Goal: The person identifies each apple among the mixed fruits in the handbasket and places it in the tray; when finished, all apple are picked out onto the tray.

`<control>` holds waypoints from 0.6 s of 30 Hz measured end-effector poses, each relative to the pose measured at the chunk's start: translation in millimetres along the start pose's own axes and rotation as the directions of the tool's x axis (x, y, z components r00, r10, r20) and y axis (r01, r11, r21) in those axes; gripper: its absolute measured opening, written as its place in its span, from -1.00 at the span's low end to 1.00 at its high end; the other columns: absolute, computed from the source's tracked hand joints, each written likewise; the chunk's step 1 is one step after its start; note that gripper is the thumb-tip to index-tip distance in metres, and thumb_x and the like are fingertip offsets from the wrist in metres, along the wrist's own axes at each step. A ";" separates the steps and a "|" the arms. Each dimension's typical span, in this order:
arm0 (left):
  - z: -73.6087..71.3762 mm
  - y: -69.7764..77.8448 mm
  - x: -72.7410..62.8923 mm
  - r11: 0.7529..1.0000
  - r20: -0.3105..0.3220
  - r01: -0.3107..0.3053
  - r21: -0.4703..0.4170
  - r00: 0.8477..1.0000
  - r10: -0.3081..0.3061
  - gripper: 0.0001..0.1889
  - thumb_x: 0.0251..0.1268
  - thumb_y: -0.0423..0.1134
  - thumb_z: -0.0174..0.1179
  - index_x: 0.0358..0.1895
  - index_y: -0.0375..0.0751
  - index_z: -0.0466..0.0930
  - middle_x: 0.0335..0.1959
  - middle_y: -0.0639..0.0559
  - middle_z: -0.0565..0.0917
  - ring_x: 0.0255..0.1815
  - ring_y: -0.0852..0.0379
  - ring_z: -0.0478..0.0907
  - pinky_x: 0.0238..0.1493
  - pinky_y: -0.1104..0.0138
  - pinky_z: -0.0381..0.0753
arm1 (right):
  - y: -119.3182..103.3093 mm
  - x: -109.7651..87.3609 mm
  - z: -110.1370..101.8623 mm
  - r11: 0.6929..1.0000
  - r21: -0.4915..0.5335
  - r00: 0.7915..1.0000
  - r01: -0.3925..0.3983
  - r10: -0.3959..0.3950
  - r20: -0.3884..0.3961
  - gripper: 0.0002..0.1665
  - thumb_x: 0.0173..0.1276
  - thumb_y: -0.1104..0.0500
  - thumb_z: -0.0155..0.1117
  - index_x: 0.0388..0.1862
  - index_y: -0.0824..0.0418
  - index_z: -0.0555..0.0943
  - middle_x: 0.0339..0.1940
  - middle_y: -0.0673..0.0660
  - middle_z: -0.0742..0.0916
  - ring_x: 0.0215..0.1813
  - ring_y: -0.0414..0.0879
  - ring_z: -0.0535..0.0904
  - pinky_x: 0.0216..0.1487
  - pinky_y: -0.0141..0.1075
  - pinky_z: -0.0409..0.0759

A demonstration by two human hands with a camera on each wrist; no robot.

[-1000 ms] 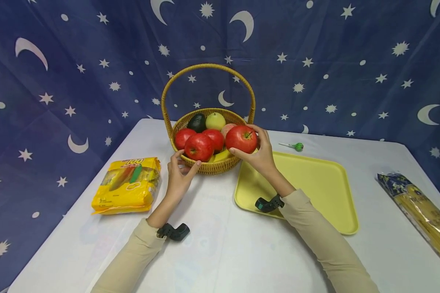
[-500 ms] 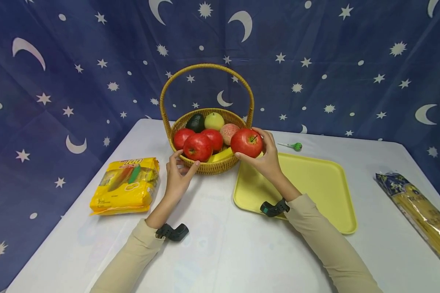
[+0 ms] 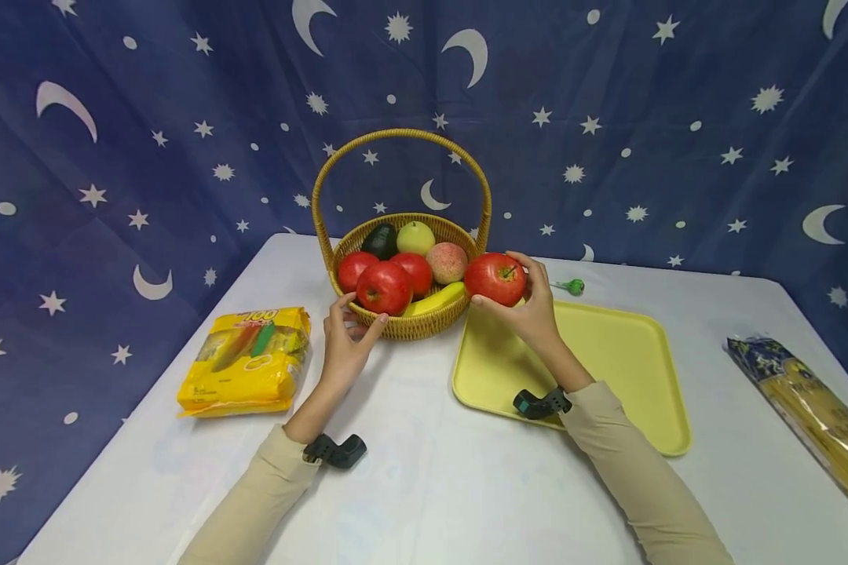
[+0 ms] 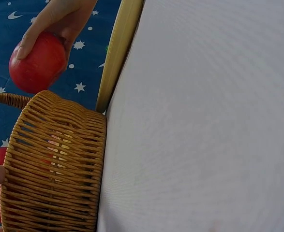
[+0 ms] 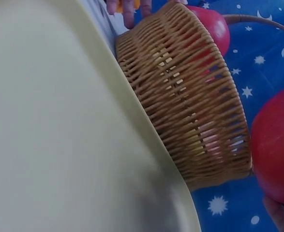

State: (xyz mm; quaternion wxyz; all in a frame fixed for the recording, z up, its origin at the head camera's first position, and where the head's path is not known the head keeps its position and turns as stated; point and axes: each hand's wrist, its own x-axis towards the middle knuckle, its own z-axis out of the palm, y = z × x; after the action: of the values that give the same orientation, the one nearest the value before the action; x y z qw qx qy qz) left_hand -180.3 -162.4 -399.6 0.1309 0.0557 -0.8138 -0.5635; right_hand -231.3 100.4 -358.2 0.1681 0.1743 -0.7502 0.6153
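Observation:
My right hand [image 3: 532, 315] grips a large red apple [image 3: 491, 278] between thumb and fingers, at the right side of the wicker basket [image 3: 424, 326] and over the tray's back left corner. In the left wrist view, this apple [image 4: 37, 63] is above the basket's rim. My left hand [image 3: 344, 345] touches the basket's front left, its thumb and fingers spread at the rim below the front red apple [image 3: 385, 288]. The right wrist view shows several left fingers [image 5: 128, 12] extended outside the basket wall. Inside are more red apples, a banana [image 3: 434, 300], a peach [image 3: 447, 262], a pale green pear [image 3: 415, 238] and an avocado [image 3: 380, 242].
A yellow tray [image 3: 608, 369] lies right of the basket, with a green lollipop [image 3: 574, 287] behind it. To the left is a yellow snack bag [image 3: 247, 361]; at the far right, a spaghetti pack [image 3: 809, 408]. The tall basket handle [image 3: 401, 133] arches over the fruit.
My right hand has carried the red apple rightward, out from over the basket, uncovering the peach and more of the banana. My left hand has stayed at the basket's front left.

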 end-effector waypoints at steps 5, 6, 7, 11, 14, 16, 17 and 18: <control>1.4 -0.7 1.3 1.000 -0.002 -0.002 -0.010 1.000 0.002 -0.30 0.35 -0.09 0.25 0.42 -0.14 0.09 0.10 -0.27 0.23 -0.05 -0.16 0.49 -0.06 0.29 0.51 | 2.7 1.9 -6.9 1.000 0.007 1.000 0.006 -0.005 -0.023 -0.12 -0.01 0.43 0.52 0.31 0.45 0.33 0.21 0.44 0.38 0.16 0.01 0.42 0.09 -0.45 0.45; 1.6 -0.8 1.8 1.000 0.000 -0.001 -0.008 1.000 0.001 -0.30 0.35 -0.08 0.25 0.42 -0.13 0.08 0.10 -0.27 0.23 -0.04 -0.16 0.49 -0.06 0.30 0.51 | 2.8 2.3 -7.9 1.000 0.004 1.000 0.005 -0.005 -0.026 -0.13 0.00 0.43 0.51 0.31 0.46 0.33 0.21 0.44 0.38 0.16 0.02 0.42 0.09 -0.46 0.45; 1.7 -0.9 2.3 1.000 0.000 0.000 -0.005 1.000 0.000 -0.30 0.35 -0.07 0.25 0.42 -0.13 0.08 0.10 -0.27 0.23 -0.04 -0.16 0.49 -0.07 0.29 0.51 | 2.9 2.6 -8.8 1.000 0.000 1.000 0.005 -0.005 -0.028 -0.13 0.00 0.43 0.51 0.31 0.46 0.33 0.21 0.44 0.38 0.17 0.02 0.42 0.09 -0.47 0.45; 0.8 -1.3 2.4 1.000 0.002 0.002 0.002 1.000 -0.002 -0.30 0.35 -0.05 0.24 0.41 -0.12 0.08 0.10 -0.28 0.23 -0.03 -0.17 0.49 -0.04 0.24 0.52 | 7.1 2.5 -12.6 0.999 -0.035 0.999 -0.007 0.006 -0.048 -0.14 0.00 0.43 0.50 0.31 0.46 0.34 0.22 0.44 0.39 0.16 0.04 0.43 0.10 -0.42 0.44; 0.5 -2.0 1.7 1.000 0.005 0.006 0.001 1.000 -0.006 -0.30 0.35 -0.06 0.25 0.41 -0.12 0.08 0.10 -0.28 0.23 -0.02 -0.17 0.50 -0.02 0.22 0.52 | 18.5 3.5 -15.5 0.999 -0.048 0.998 -0.021 0.018 -0.066 -0.12 -0.01 0.43 0.51 0.32 0.42 0.35 0.23 0.42 0.39 0.17 0.05 0.42 0.13 -0.35 0.44; 0.7 -2.4 1.2 1.000 0.007 0.005 0.000 1.000 -0.005 -0.30 0.35 -0.06 0.25 0.41 -0.12 0.08 0.10 -0.27 0.23 -0.02 -0.17 0.50 -0.01 0.22 0.52 | 28.8 5.1 -17.3 0.999 -0.044 0.997 -0.027 0.024 -0.070 -0.10 -0.02 0.42 0.53 0.33 0.39 0.35 0.25 0.40 0.39 0.19 0.05 0.41 0.16 -0.30 0.44; 0.9 -2.4 1.0 1.000 0.006 0.004 0.001 1.000 -0.004 -0.30 0.35 -0.06 0.25 0.41 -0.12 0.07 0.10 -0.27 0.24 -0.03 -0.17 0.51 -0.01 0.22 0.53 | 33.7 6.1 -18.0 0.999 -0.044 0.997 -0.031 0.028 -0.072 -0.09 -0.02 0.41 0.53 0.34 0.38 0.35 0.25 0.38 0.39 0.20 0.05 0.41 0.17 -0.27 0.44; 0.9 -2.1 0.7 1.000 0.005 0.003 0.000 1.000 -0.003 -0.30 0.35 -0.07 0.25 0.41 -0.12 0.08 0.09 -0.27 0.24 -0.03 -0.17 0.51 -0.01 0.22 0.53 | 39.4 7.2 -18.8 0.999 -0.040 0.997 -0.032 0.029 -0.072 -0.08 -0.03 0.40 0.55 0.34 0.36 0.35 0.26 0.37 0.39 0.20 0.05 0.41 0.18 -0.25 0.45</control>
State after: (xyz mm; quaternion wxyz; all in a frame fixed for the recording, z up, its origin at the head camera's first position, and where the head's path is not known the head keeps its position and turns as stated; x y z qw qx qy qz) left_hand -181.4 -162.6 -401.7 0.1282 0.0555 -0.8140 -0.5639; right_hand -255.5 125.6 -385.4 0.1890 0.1372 -0.7589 0.6079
